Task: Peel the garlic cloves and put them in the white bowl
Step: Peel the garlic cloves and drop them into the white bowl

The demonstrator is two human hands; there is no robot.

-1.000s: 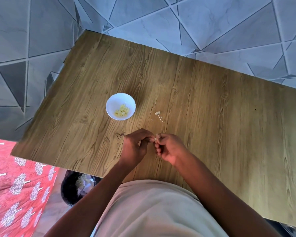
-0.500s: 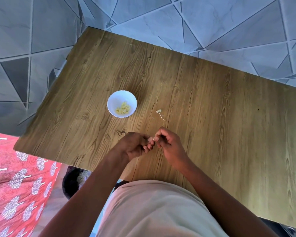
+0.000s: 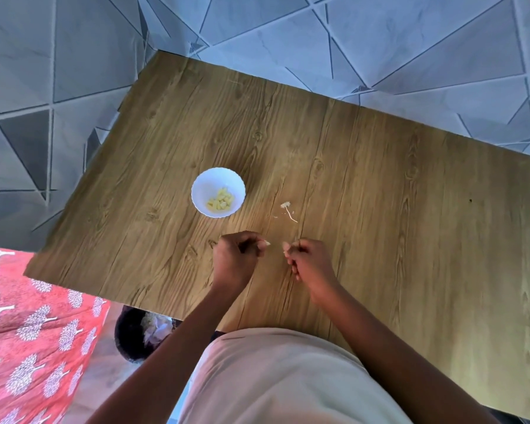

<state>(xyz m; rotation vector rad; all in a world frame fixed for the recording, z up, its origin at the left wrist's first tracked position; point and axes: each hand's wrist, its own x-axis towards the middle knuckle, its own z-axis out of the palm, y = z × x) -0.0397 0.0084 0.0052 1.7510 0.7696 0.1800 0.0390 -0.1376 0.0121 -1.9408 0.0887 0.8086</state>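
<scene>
From the head camera we see our right hand pinching a small pale garlic clove above the wooden table, with our left hand just apart, fingers curled and pinching a scrap of skin. The round white scalloped bowl beyond holds peeled yellowish cloves.

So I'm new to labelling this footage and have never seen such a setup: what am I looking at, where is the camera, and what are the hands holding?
There is no machine here. A camera worn on a person's head looks down at their own two bare hands over a wooden table. The left hand and the right hand are slightly apart, fingers curled. The right hand pinches a small pale garlic clove; the left seems to pinch a pale bit at its fingertips, probably skin, too small to be sure. Farther away on the table stands a white bowl with peeled cloves inside, and to its right lies a garlic stem scrap. A dark bin sits below the table edge.
</scene>
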